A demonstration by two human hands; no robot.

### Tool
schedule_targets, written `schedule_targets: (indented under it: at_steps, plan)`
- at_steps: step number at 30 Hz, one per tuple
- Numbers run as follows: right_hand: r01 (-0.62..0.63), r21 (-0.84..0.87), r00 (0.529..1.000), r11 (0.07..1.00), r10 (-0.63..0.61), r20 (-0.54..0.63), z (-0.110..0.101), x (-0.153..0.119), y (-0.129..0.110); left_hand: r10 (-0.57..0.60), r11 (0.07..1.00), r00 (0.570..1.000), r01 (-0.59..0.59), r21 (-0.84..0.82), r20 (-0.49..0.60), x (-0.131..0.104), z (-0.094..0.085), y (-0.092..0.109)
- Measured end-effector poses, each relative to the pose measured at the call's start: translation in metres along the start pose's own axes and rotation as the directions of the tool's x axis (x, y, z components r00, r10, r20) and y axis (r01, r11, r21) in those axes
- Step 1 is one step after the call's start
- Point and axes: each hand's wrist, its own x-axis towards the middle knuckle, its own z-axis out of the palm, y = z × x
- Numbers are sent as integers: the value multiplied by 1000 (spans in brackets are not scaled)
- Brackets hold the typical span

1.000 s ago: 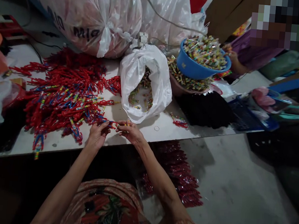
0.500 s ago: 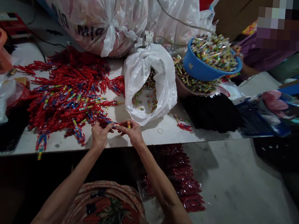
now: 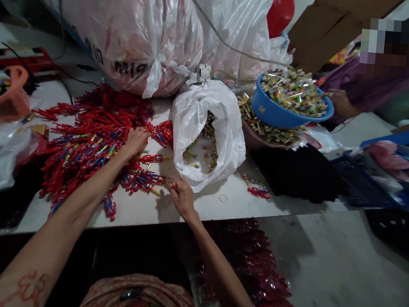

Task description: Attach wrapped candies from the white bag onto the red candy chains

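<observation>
My left hand [image 3: 137,140] reaches over a heap of red and blue plastic toy figures [image 3: 93,148], its fingertips down among them and hidden. Closer to the table's front edge, my right hand [image 3: 182,198] is closed with its fingers pinched on a small candy tube [image 3: 174,185], of which a yellowish bit shows. Just behind that hand stands an open white plastic bag [image 3: 231,151] with several colourful candy tubes inside. Some figures with candy tubes attached [image 3: 143,180] lie between my two hands.
Behind are large tied plastic sacks [image 3: 128,37]. A blue basin [image 3: 265,108] heaped with candy tubes sits on a second, brownish basin [image 3: 256,134]. Black cloth [image 3: 296,173] lies to the right. A person in a purple sleeve [image 3: 371,84] is at the basin. Packed red figures [image 3: 258,273] lie below the table edge.
My hands were together over one figure; now they are apart. The left has moved up and away into the heap, its figure let go. The right stays near the bag.
</observation>
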Motion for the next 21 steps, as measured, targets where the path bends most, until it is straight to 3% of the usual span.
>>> schedule_targets:
  at_steps: [2, 4, 7, 10, 13, 14, 15, 16, 17, 19, 21]
  plan:
    - [-2, 144, 1000, 990, 0, 10, -3, -2, 7, 85, 984, 990, -101, 145, 110, 17, 4, -9]
    - [-52, 284, 999, 957, 47, 24, -8, -4, 13, 149, 969, 980, -172, 177, 134, 22, 5, -14]
    - [-204, 466, 979, 861, 166, 121, -16, -5, 17, 196, 976, 980, -199, 87, 39, 19, 3, -11]
    - [-335, 564, 942, 755, 248, 228, -20, -6, 13, 171, 980, 979, -181, -86, -108, 7, -2, 2]
    - [-359, 620, 933, 697, 288, 216, -21, -6, 3, 9, 936, 970, -94, -339, -244, -19, -5, 27]
    - [-354, 642, 933, 680, 301, 196, -20, -7, 0, -88, 869, 956, -64, -491, -280, -31, -5, 37]
    - [-346, 664, 933, 663, 315, 172, -19, -8, -4, -213, 728, 932, -48, -684, -292, -45, -3, 48]
    - [-335, 684, 934, 648, 327, 148, -17, -8, -7, -326, 525, 911, -48, -850, -252, -60, -1, 60]
    - [-324, 700, 934, 636, 334, 128, -15, -9, -9, -412, 298, 897, -37, -954, -163, -76, 2, 72]
    - [-313, 708, 938, 633, 323, 125, -7, -11, -14, -483, -131, 870, 40, -991, 98, -108, 10, 94]
    - [-322, 695, 942, 642, 290, 169, 1, -11, -16, -441, -410, 825, 163, -897, 352, -136, 15, 109]
